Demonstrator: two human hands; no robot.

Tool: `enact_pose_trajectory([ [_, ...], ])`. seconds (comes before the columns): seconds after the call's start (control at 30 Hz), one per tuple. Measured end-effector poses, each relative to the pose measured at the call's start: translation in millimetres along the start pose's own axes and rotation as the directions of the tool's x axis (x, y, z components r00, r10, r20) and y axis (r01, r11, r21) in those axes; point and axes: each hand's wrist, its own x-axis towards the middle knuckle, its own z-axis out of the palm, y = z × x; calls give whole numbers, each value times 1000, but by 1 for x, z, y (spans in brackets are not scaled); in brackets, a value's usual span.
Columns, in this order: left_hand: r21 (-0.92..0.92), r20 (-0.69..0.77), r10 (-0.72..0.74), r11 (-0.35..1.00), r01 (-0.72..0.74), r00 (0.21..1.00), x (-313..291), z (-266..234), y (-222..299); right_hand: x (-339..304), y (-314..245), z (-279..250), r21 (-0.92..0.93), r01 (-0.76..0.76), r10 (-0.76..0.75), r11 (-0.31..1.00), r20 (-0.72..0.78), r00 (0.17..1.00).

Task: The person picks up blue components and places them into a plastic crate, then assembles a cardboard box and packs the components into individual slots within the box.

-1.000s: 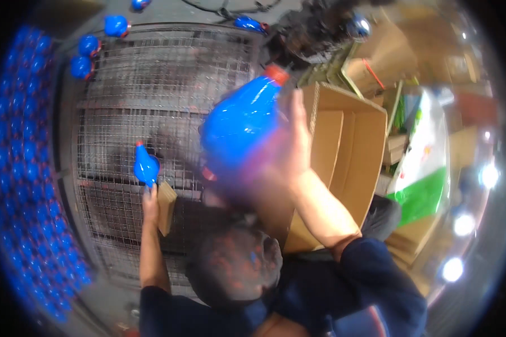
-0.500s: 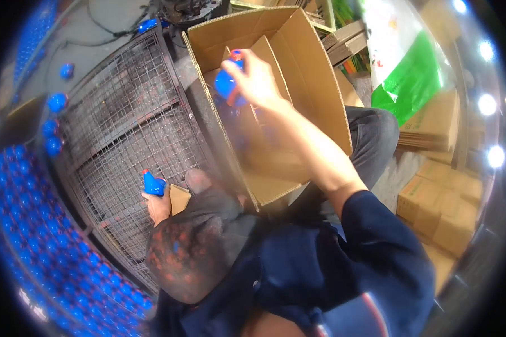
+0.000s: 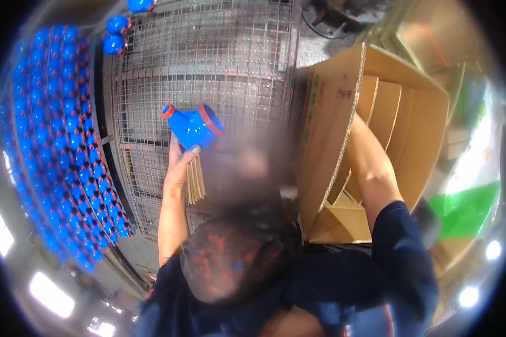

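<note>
My left hand is closed around a glossy blue pipe fitting with red-orange rims, held above the wire-mesh bench. Several thin cardboard strips hang beside that hand's thumb; whether its fingers grip them too, I cannot tell. My right forearm reaches down into the open cardboard box on the right. The near left wall of the box hides my right hand, so its fingers and anything in them do not show. Upright cardboard dividers stand inside the box.
Rows of blue fittings with red ends fill the left side. A few more blue fittings sit by the far left corner of the mesh bench. A green and white sheet lies right of the box.
My view has swung, so the box appears farther right. My right hand, holding a blue fitting over the box before, is now down inside. My left hand has raised its fitting.
</note>
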Motion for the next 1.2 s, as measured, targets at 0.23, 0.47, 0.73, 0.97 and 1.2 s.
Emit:
enact_pose_trajectory([
  [0.23, -101, 232, 299, 954, -283, 925, 25, 54, 50, 30, 28, 30, 5, 43, -43, 999, 94, 995],
  [0.47, -87, 412, 543, 823, -561, 732, 33, 112, 90, 86, 38, 81, 86, 164, -172, 983, 90, 981],
  [0.73, -1, 485, 591, 738, -675, 645, 35, 134, 91, 68, 2, 80, 211, 13, -35, 977, 99, 994],
  [0.97, -137, 513, 716, 613, -778, 474, 46, 175, 96, 17, 9, 30, 54, 23, -22, 998, -8, 1000],
  [1.2, -124, 508, 754, 543, -830, 417, 43, 174, 95, -148, -67, -164, 680, 206, 124, 703, -402, 907],
])
